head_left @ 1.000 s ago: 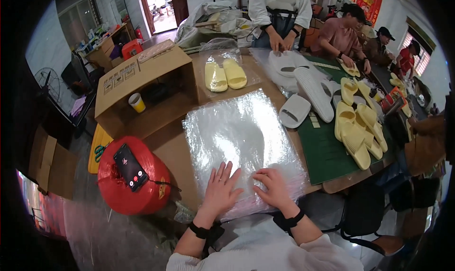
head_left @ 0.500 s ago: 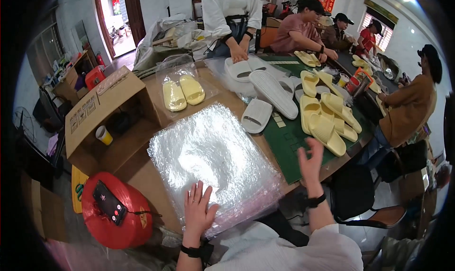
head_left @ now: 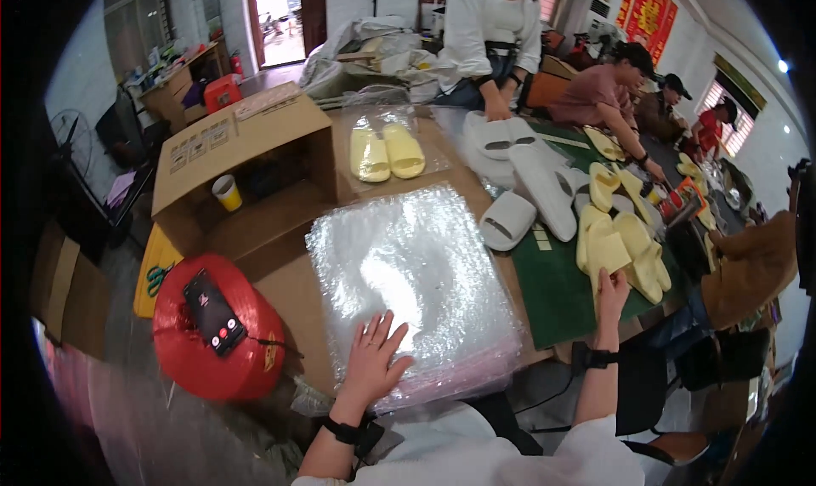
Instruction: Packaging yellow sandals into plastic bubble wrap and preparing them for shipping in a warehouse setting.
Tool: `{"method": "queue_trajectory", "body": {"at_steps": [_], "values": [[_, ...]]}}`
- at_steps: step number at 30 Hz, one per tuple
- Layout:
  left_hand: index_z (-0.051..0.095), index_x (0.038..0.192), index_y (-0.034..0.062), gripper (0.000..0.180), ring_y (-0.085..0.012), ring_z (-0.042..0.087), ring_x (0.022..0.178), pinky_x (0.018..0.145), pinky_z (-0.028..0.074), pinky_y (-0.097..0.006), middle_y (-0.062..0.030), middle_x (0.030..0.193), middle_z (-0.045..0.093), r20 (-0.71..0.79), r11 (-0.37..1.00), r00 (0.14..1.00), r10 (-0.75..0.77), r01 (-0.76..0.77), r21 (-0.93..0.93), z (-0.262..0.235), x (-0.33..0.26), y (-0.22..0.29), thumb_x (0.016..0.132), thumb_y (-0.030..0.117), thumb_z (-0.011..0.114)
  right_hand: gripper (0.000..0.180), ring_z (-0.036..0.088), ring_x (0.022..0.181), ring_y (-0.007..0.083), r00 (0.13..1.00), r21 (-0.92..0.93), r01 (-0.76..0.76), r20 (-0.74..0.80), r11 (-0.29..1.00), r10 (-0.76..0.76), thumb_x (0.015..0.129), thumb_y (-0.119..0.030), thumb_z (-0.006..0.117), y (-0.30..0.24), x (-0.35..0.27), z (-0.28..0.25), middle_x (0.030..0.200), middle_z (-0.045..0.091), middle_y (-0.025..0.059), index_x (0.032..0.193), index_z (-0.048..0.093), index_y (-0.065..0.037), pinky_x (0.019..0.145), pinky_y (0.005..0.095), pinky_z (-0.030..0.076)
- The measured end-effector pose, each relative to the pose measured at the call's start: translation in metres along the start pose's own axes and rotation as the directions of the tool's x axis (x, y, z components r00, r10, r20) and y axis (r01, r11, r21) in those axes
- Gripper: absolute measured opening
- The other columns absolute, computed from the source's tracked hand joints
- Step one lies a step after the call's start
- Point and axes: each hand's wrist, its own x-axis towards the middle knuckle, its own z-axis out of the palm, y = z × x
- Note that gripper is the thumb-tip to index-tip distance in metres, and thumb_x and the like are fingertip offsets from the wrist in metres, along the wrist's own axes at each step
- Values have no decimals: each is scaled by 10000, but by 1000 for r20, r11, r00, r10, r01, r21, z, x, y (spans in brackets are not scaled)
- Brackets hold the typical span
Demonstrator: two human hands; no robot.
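My left hand (head_left: 372, 363) lies flat with fingers spread on a stack of shiny clear plastic bags (head_left: 408, 265). Out to the right, my right hand (head_left: 611, 297) has its fingers closed on the near end of a yellow slipper (head_left: 607, 246), which rests among several other yellow slippers (head_left: 642, 256) on a green mat (head_left: 544, 303). White slippers (head_left: 508, 221) lie just left of that pile. Beyond the stack, a pair of yellow slippers (head_left: 388, 154) sits inside a clear bag.
An open cardboard box (head_left: 242, 137) with a paper cup (head_left: 227, 193) inside stands at the left. Nearer is a red roll (head_left: 255, 363) with a phone (head_left: 212, 312) on it. Across the table a person (head_left: 491, 35) touches white slippers; other people work along the right.
My right hand has reached forward and right and closed on a yellow slipper. My left hand stays on the plastic bags. The whole view has turned, shifting the scene rightward.
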Motion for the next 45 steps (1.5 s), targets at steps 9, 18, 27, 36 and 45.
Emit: {"method": "queue_trajectory", "body": {"at_steps": [9,18,27,36,45], "values": [[509,1480,176,596,-376,319,1482,1224,182,-540,-138,1609,365,4,1000,1000,13,-13,18,2,2,-2,964,459,606,85,445,623,0,950,292,-27,304,956,-66,997,-104,644,-105,-77,73,767,555,-61,1024,599,-36,537,181,318],[493,1490,189,600,-370,314,1487,1224,187,-549,-128,1615,356,-4,1000,1000,26,-26,15,3,1,-2,963,456,597,179,474,578,-6,842,239,-204,538,949,45,972,-71,667,-110,-130,118,795,601,-50,1129,619,0,501,171,339],[493,1488,185,606,-380,312,1486,1220,191,-556,-144,1609,360,2,999,1000,24,-24,23,2,0,-4,962,467,596,173,481,527,10,736,177,-358,658,917,160,976,-68,650,-127,-158,132,738,582,-30,1131,611,-3,448,189,366],[483,1497,199,601,-368,306,1490,1227,186,-537,-137,1614,352,21,999,1000,18,-19,39,1,2,0,969,466,588,443,663,831,122,557,164,-460,819,873,139,988,-37,586,-123,-176,152,1117,643,69,1406,468,48,643,246,552],[486,1492,176,607,-375,321,1480,1223,196,-543,-140,1603,369,7,999,1000,27,-28,35,-1,2,0,966,458,594,427,564,783,136,864,-189,133,504,973,-20,847,-36,751,-98,-136,128,1035,617,65,1249,609,-5,701,276,499]]}}
